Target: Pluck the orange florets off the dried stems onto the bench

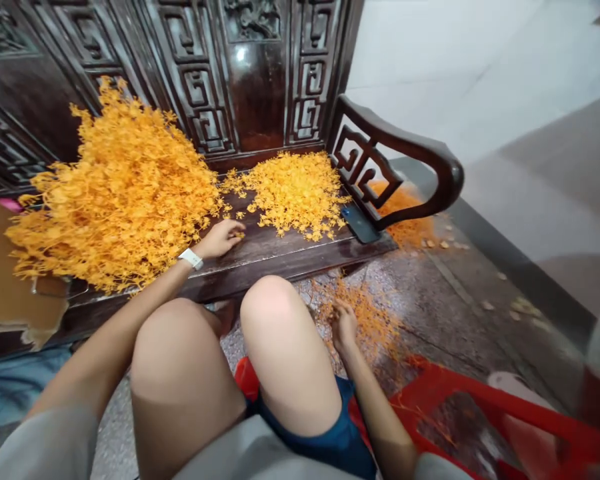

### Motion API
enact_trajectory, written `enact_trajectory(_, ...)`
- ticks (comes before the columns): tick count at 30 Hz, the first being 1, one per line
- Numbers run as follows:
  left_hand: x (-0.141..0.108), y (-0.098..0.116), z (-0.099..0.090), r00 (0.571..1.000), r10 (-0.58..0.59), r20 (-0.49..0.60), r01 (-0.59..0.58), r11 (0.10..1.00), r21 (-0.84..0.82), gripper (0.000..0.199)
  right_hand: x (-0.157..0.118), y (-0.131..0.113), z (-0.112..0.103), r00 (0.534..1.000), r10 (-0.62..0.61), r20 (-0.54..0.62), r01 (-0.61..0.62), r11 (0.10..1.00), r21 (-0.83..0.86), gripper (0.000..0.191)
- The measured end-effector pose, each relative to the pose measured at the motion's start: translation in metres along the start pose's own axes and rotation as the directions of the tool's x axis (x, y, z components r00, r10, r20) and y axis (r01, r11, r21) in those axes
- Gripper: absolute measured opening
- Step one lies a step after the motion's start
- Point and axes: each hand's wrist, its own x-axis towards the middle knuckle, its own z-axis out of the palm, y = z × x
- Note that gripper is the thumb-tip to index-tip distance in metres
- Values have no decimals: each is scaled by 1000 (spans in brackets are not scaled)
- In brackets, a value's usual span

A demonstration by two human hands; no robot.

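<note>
With twelve at the top of your view, your left hand is close to the centre, toward nine o'clock, low over the dark wooden bench. Its fingers curl toward the thumb, with a small yellow piece at their tips; you cannot tell whether they clamp it. A white watch sits on that wrist.

Your right hand is at five o'clock, beyond your knee, beside the loose orange stems over the floor. Its fingers are slightly bent and blurred, so you cannot tell whether they are apart or together, or hold a stem.

The tall yellow-orange pile stands on the bench between nine and ten o'clock, just beside your left hand. The lower yellow heap spreads at twelve, against the carved backrest. The phone lies near three, by the foot of the curved armrest, which rises toward two. Past it, another orange heap shows at three. The cardboard is at nine, and the red plastic seat at four.
</note>
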Motion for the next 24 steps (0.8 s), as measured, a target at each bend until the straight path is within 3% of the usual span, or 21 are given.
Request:
enact_trajectory(2,7,11,-3,998,58,-35,-61,993,-99,64,4,-15,24,996,-66,52,68,997,-42,25)
enact_trajectory(4,11,15,-12,989,66,-135,-81,990,-111,74,1,-31,48,966,-214,145,231,966,-115,18)
enact_trajectory(7,6,3,-26,957,-11,-290,34,997,75,67,-12,-54,86,835,-432,341,517,828,-216,11)
enact_trajectory(9,-4,-14,-29,944,-91,-318,171,957,235,63,-19,-68,115,699,-473,537,669,698,-256,13)
enact_trajectory(11,-18,-34,-25,938,-156,-310,257,913,318,61,-20,-79,149,504,-410,761,809,533,-249,16)
enact_trajectory(13,-29,-51,-19,932,-178,-315,284,900,330,58,-16,-84,190,300,-285,911,910,372,-183,17)
enact_trajectory(14,-33,-58,-17,927,-180,-330,289,902,322,57,-13,-83,213,226,-234,946,938,315,-146,17)
enact_trajectory(16,-35,-66,-13,911,-184,-369,301,908,290,53,-7,-75,262,142,-159,977,953,288,-92,16)
enact_trajectory(18,-34,-71,-12,896,-193,-400,306,921,242,50,1,-61,311,139,-42,989,893,438,-106,15)
enact_trajectory(19,-33,-72,-12,890,-197,-411,305,928,215,49,5,-54,334,168,39,985,805,571,-160,14)
enact_trajectory(21,-32,-73,-13,877,-203,-435,297,941,160,48,18,-43,374,249,170,953,518,808,-280,13)
enact_trajectory(22,-32,-74,-14,870,-204,-449,292,947,135,49,27,-41,391,319,183,930,369,880,-300,11)
enact_trajectory(24,-32,-76,-14,854,-212,-475,289,952,96,49,50,-42,415,555,84,827,211,948,-239,10)
